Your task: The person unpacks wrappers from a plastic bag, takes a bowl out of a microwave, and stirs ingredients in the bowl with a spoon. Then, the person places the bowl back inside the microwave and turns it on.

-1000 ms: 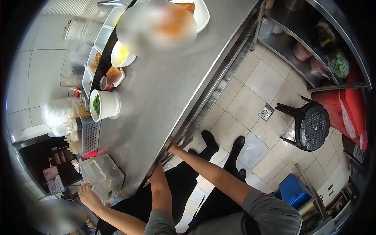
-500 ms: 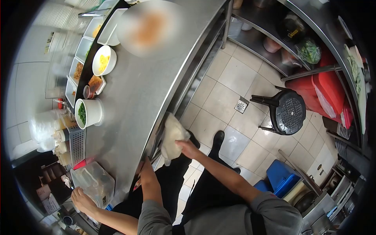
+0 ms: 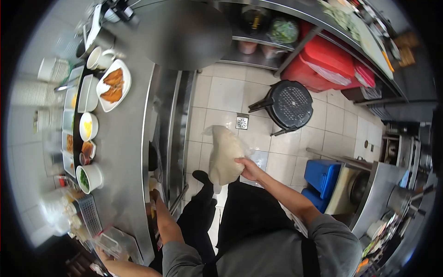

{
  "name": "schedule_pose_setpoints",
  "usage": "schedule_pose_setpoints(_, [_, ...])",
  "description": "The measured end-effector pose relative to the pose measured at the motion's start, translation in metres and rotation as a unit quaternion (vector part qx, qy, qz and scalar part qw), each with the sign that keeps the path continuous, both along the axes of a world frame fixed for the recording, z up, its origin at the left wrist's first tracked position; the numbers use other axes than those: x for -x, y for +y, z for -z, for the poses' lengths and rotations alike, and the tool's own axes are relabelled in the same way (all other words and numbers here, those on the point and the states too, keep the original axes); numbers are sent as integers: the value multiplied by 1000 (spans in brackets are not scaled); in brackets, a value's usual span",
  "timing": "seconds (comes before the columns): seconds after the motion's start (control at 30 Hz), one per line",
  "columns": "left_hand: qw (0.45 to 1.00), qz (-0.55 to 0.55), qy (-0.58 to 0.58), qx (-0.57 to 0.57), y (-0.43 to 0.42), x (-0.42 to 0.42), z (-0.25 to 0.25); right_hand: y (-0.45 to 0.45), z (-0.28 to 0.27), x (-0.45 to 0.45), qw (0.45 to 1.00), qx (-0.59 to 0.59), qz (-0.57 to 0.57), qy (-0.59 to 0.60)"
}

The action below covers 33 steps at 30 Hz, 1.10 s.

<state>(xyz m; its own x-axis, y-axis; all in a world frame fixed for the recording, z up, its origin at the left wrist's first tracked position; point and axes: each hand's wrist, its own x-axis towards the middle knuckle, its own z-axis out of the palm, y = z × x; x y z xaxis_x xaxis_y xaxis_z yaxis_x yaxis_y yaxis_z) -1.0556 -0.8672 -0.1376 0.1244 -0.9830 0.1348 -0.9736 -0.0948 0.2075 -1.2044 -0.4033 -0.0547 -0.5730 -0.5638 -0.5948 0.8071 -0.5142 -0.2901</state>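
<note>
My right hand (image 3: 249, 168) grips the side of a clear plastic bag (image 3: 225, 157) with pale, off-white contents, held above the tiled floor in front of my legs. What fills the bag cannot be made out. Under the edge of the steel counter (image 3: 124, 152), my left hand (image 3: 154, 198) reaches in at the lower shelf. Its fingers are mostly hidden, next to something yellowish (image 3: 152, 183).
Another person's hand (image 3: 107, 256) is at a clear plastic container (image 3: 119, 244) on the counter. A plate (image 3: 109, 102) of browned food, a white bowl (image 3: 88, 126) and a tub of greens (image 3: 90, 178) line the counter. A black stool (image 3: 290, 105) stands on the floor.
My right hand has moved the bag out from the counter's edge, over the floor. My view has swung to the right. My left hand stays under the counter.
</note>
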Motion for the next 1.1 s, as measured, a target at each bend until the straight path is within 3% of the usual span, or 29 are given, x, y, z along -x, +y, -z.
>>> schedule_pose_setpoints(0.43, [998, -35, 35, -48, -3, 0, 29, 128, -18, -48, 983, -114, 137, 40])
schedule_pose_setpoints(0.57, [974, -36, 142, -175, -3, 4, 112, 122, -29, -63, 981, -100, 160, 33])
schedule_pose_setpoints(0.6, [949, -8, 188, -251, 34, 16, 80, 127, -32, -68, 980, -99, 169, 37])
schedule_pose_setpoints(0.63, [916, 14, 232, -327, 79, 35, 36, 127, -37, -72, 982, -84, 165, 39])
schedule_pose_setpoints(0.7, [837, 125, 239, -477, 129, 44, 65, 129, -52, -87, 982, -80, 166, 41])
schedule_pose_setpoints(0.73, [719, 160, 284, -613, 157, 47, 73, 127, -76, -93, 981, -62, 180, 36])
schedule_pose_setpoints(0.8, [541, 179, 317, -758, 248, 70, 23, 132, -122, -107, 978, -41, 199, 34])
schedule_pose_setpoints(0.83, [387, 219, 338, -829, 273, 77, 47, 139, -136, -119, 976, -46, 208, 41])
schedule_pose_setpoints(0.87, [332, 182, 327, -866, 329, 82, -58, 147, -152, -132, 973, -28, 217, 72])
schedule_pose_setpoints(0.9, [275, 177, 304, -895, 370, 86, -113, 159, -175, -146, 968, -8, 231, 97])
schedule_pose_setpoints(1.0, [167, 216, 187, -944, 464, 82, -167, 203, -212, -202, 919, -77, 333, 197])
schedule_pose_setpoints(1.1, [91, 266, 48, -958, 566, 57, -195, 257, -219, -279, 873, -160, 406, 217])
